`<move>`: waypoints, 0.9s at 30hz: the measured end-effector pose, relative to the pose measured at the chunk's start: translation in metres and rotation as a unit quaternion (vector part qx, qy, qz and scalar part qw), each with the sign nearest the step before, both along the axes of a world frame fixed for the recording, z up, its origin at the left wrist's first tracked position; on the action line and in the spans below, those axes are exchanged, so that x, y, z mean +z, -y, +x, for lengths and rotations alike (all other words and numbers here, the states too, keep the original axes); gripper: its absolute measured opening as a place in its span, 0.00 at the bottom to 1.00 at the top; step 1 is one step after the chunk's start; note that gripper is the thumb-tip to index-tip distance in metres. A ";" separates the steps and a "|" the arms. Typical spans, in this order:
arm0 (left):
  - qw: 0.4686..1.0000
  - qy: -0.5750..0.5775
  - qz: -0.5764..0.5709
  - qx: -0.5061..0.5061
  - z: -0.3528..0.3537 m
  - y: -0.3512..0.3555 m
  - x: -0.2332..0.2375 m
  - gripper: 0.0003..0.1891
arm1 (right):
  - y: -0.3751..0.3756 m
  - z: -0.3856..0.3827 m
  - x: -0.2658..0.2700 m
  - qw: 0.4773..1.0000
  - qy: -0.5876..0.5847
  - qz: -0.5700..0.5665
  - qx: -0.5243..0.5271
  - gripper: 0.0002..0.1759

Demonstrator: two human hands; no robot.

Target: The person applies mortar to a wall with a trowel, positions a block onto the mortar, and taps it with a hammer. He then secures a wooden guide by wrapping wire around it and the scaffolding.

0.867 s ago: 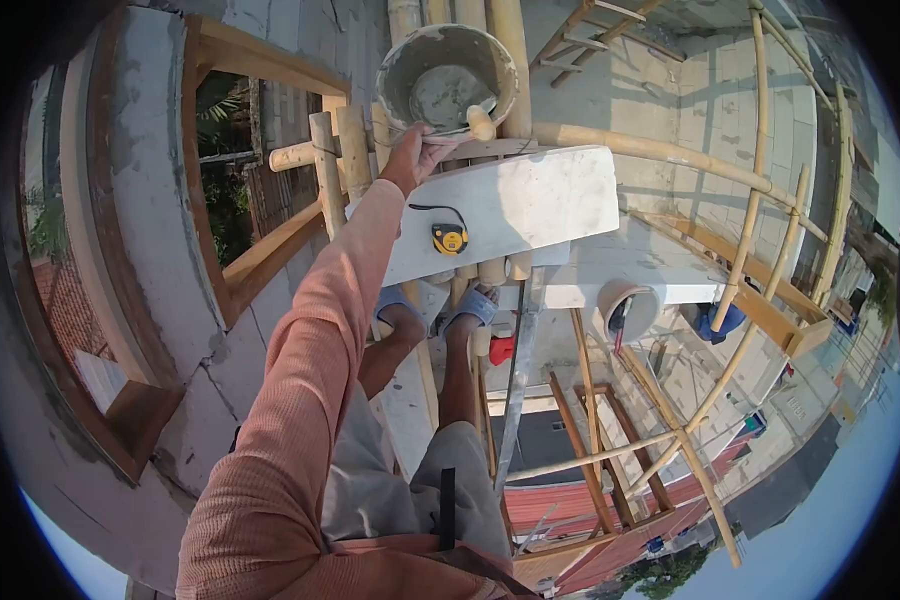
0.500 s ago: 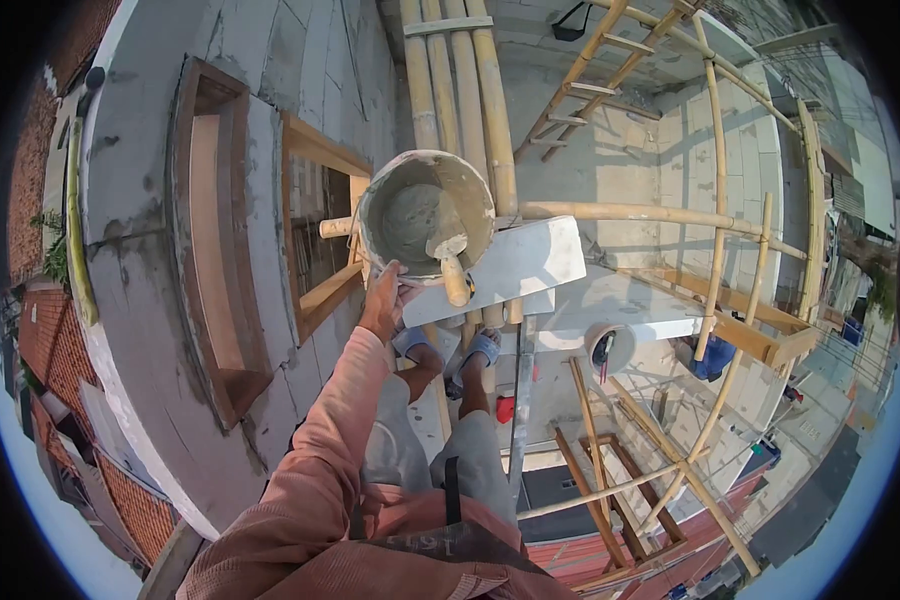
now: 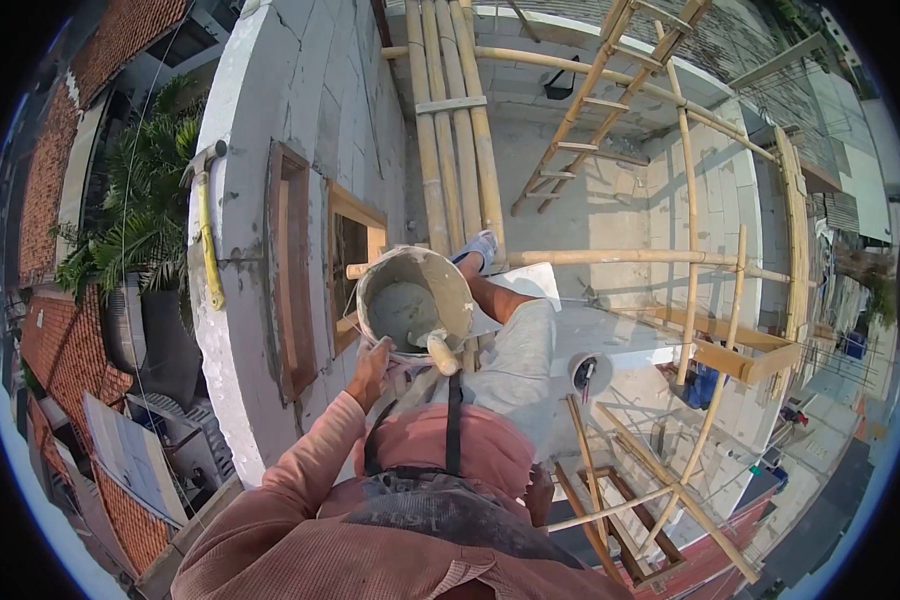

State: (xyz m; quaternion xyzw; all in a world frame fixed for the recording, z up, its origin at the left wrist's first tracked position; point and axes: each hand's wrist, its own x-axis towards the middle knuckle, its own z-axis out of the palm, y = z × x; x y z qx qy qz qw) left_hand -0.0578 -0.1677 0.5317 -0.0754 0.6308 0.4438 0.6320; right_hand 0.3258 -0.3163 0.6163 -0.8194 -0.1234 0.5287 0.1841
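Bucket: one, its wall streaked and pale; hanging in front of the body, apparently clear of any support, its mouth facing up towards the head.
Contents: grey wet-looking mortar, lying low in the bottom.
Trowel: one; its pale handle is jutting over the near rim, its blade leaning down inside the bucket.
Left hand: its grip is clamping the bucket at the near-left edge; whether the fingers are hooking the rim or a bail, cannot tell.
Right hand: not showing anywhere that can be made out; cannot tell what its grip is doing.
Slippered foot: resting by the near ends of the bamboo poles, which are running ahead under a wooden crosspiece.
White slab: lying beside the bare leg, partly hidden.
Hammer: yellow-handled, lying along the wall top, well apart from the bucket.
Handling note: one side is seemingly bearing all the weight, so keeping the mouth level and the bucket close to the body is probably steadying it best.
Hazard note: the trowel is perching loosely, by the look of it; tilting towards the handle is risking a fall.
Footing note: round poles are likely rolling underfoot; placing weight squarely is advisable.
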 end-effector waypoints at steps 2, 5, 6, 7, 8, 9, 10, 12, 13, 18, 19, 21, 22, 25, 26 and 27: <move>0.999 -0.037 -0.009 -0.010 -0.003 -0.023 0.024 0.14 | -0.042 -0.001 -0.003 1.000 -0.015 -0.019 -0.008 0.27; 0.999 -0.011 -0.017 0.039 0.001 -0.077 0.055 0.15 | -0.154 -0.010 -0.056 0.971 0.086 0.187 0.126 0.27; 0.999 0.004 0.025 0.031 -0.004 -0.085 0.036 0.17 | -0.210 -0.025 -0.054 0.955 0.077 0.211 0.194 0.26; 0.999 -0.019 0.014 0.026 -0.005 -0.118 0.039 0.17 | -0.269 -0.047 -0.050 0.936 0.068 0.228 0.258 0.26; 0.999 -0.043 -0.008 0.018 -0.003 -0.137 0.047 0.16 | -0.316 -0.071 -0.055 0.871 0.099 0.291 0.383 0.26; 0.997 -0.061 -0.035 0.009 -0.001 -0.151 0.055 0.15 | -0.352 -0.094 -0.043 0.834 0.068 0.307 0.454 0.26; 0.995 -0.086 -0.036 -0.016 -0.004 -0.169 0.056 0.19 | -0.389 -0.117 -0.031 0.791 0.032 0.324 0.517 0.26; 0.994 -0.107 -0.012 -0.034 -0.001 -0.224 0.077 0.20 | -0.451 -0.168 -0.008 0.814 -0.068 0.227 0.530 0.29; 0.993 -0.116 -0.008 -0.035 0.003 -0.236 0.091 0.20 | -0.464 -0.183 -0.004 0.833 -0.082 0.135 0.530 0.32; 0.951 -0.262 0.063 -0.153 -0.006 -0.292 0.074 0.19 | -0.543 -0.200 0.016 0.801 -0.078 0.093 0.586 0.38; 0.972 -0.205 0.078 -0.082 0.002 -0.320 0.107 0.20 | -0.560 -0.199 0.031 0.798 -0.084 0.058 0.594 0.38; 0.961 -0.226 0.118 -0.105 -0.005 -0.337 0.099 0.23 | -0.588 -0.185 0.042 0.748 -0.058 0.125 0.650 0.37; 0.959 -0.234 0.118 -0.106 -0.005 -0.353 0.111 0.23 | -0.607 -0.177 0.047 0.719 -0.043 0.162 0.674 0.37; 0.964 -0.214 0.114 -0.112 -0.007 -0.392 0.152 0.26 | -0.667 -0.170 0.135 0.680 -0.052 0.042 0.730 0.33; 0.967 -0.200 0.112 -0.114 -0.008 -0.400 0.160 0.27 | -0.679 -0.159 0.138 0.645 0.006 0.112 0.756 0.31; 0.962 -0.202 0.142 -0.113 -0.011 -0.408 0.159 0.28 | -0.690 -0.148 0.138 0.605 0.063 0.180 0.773 0.29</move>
